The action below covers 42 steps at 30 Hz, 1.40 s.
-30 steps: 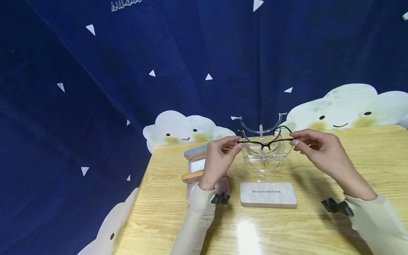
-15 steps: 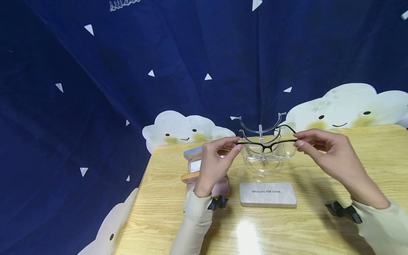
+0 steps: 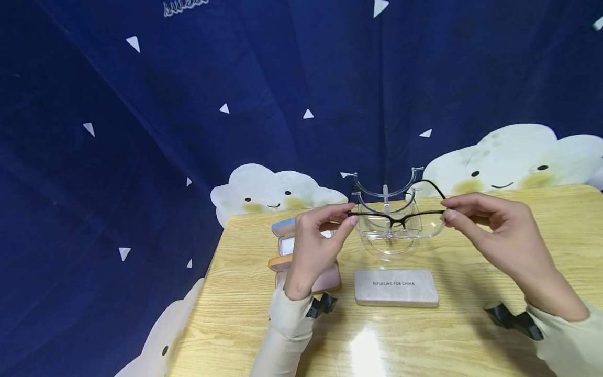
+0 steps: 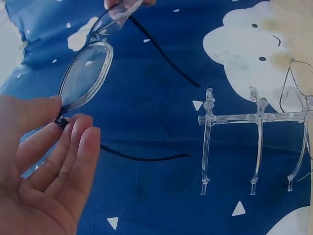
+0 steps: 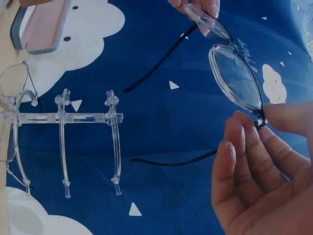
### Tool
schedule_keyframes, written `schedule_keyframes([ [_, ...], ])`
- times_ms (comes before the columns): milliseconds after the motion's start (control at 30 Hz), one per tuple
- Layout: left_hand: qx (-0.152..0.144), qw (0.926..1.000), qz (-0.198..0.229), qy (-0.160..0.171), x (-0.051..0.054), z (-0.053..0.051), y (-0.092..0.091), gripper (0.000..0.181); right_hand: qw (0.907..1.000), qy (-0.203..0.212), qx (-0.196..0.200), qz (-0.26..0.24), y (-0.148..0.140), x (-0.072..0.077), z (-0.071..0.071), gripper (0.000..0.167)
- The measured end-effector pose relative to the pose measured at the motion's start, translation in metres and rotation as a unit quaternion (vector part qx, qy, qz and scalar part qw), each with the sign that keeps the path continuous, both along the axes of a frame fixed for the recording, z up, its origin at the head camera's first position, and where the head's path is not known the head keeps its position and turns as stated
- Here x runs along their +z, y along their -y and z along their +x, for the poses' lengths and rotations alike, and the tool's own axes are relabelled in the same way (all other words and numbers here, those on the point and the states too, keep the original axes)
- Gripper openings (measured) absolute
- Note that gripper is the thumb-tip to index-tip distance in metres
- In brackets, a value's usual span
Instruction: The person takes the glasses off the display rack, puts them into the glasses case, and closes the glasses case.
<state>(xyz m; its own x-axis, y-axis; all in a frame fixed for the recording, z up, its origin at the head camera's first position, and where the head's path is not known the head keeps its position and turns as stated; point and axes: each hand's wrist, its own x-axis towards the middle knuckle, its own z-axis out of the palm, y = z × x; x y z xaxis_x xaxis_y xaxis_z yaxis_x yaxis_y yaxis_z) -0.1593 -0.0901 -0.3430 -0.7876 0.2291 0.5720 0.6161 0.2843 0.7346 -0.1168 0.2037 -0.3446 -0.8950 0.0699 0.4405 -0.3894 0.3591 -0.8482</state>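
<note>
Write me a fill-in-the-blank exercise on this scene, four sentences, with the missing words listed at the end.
1. The left hand and the right hand both hold the same pair of ______.
2. The print on the closed case reads "REFUELING FOR ______".
3. The open orange case lies to the person's ______ of the closed case.
4. Beyond it, in the head view, is an open case with a ______ lid.

Missing words: glasses; CHINA; left; blue.

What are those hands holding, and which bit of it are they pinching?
Glasses. The left hand pinches one outer front corner, by the hinge; the right hand pinches the other corner the same way.
</note>
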Motion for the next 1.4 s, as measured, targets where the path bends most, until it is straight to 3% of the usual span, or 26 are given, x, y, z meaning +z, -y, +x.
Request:
schedule_keyframes([
  [233,0.001,0.999,0.045,0.002,-0.005,-0.005,-0.004,0.021,0.9997,-0.012,0.004,-0.018,0.004,-0.002,-0.005,0.021],
  [467,-0.005,0.9942,0.103,0.031,-0.016,-0.013,-0.009,0.021,0.9946,0.017,0.042,-0.093,0.002,-0.008,-0.013,0.037],
  [700,-0.013,0.9902,0.129,0.052,-0.02,-0.015,-0.012,0.022,0.9963,0.076,0.008,-0.04,0.0,-0.01,-0.015,0.036],
  [1033,0.013,0.9862,0.137,0.092,-0.02,-0.014,-0.013,0.027,0.993,0.113,0.026,-0.025,-0.004,-0.011,-0.015,0.041],
  [1233,0.018,0.9855,0.141,0.093,-0.019,-0.013,-0.013,0.028,0.9923,0.121,0.02,-0.019,-0.005,-0.012,-0.015,0.039],
  [1400,0.009,0.9862,0.139,0.09,-0.018,-0.012,-0.014,0.031,0.9938,0.102,0.03,-0.032,-0.005,-0.011,-0.015,0.03],
])
